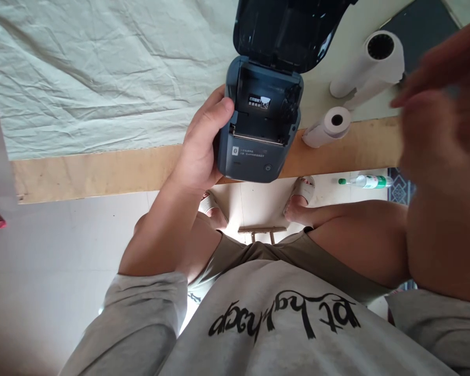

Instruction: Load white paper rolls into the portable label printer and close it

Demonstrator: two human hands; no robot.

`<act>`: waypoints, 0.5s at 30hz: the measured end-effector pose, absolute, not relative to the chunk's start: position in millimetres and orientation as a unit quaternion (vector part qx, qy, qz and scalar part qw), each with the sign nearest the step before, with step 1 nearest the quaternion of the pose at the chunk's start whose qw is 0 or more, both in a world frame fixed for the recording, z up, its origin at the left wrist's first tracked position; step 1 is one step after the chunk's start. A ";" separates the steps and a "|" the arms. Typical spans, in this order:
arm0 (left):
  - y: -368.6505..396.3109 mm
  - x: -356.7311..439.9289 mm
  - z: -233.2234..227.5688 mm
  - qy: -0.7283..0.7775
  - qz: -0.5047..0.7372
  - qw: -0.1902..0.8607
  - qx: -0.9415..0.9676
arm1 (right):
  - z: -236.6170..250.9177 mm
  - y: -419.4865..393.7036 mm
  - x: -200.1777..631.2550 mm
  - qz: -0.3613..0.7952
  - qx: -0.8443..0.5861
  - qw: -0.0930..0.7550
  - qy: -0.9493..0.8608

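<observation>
My left hand grips a dark blue-grey label printer by its left side, thumb on the rim. The printer's black lid is flipped up, and its paper bay shows a small printed sticker with no roll inside. On the right, my right hand is raised near the camera and smeared by motion, so its fingers are unclear. Between the two hands, a small white paper roll stands near the table edge. Behind it is a larger white paper roll with a loose end hanging out.
A wrinkled pale green cloth covers the table, whose bare wooden edge runs along the front. A dark flat object lies at the back right. Below, a plastic bottle and a small wooden stool are on the floor.
</observation>
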State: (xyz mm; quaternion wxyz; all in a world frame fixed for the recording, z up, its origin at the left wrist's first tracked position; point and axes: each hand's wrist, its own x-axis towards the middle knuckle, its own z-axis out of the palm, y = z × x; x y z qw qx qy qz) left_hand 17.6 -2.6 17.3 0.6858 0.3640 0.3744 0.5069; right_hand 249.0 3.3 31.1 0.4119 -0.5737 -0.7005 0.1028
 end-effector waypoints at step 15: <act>-0.5 16.6 14.6 0.378 0.496 0.679 0.387 | 12.9 -2.1 224.7 0.099 -0.476 0.193 -0.852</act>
